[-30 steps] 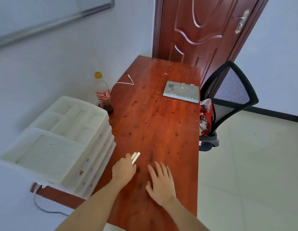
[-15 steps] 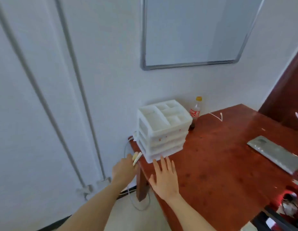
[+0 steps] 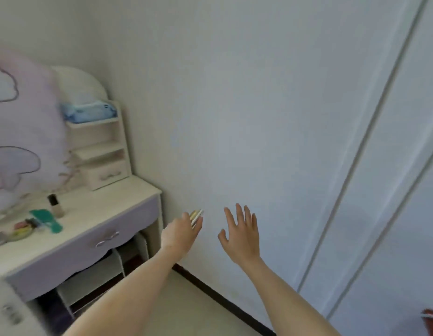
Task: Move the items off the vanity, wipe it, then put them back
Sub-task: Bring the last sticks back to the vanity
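Note:
The pale vanity with a lilac drawer front stands at the left. On its top lie a small foundation bottle, a green comb and several small items at the left edge. My left hand is in the air to the right of the vanity, closed around a few thin gold-coloured sticks. My right hand hovers beside it, fingers spread, holding nothing.
A white shelf unit with a small drawer stands at the vanity's back, a blue pack on top. A large pink cushion leans at the far left. A white stool sits under the vanity. A plain wall and closet doors fill the right.
The view has swung left from the red-brown desk and white drawer box to the vanity. My left hand still holds the gold sticks; my right hand has lifted off the desk.

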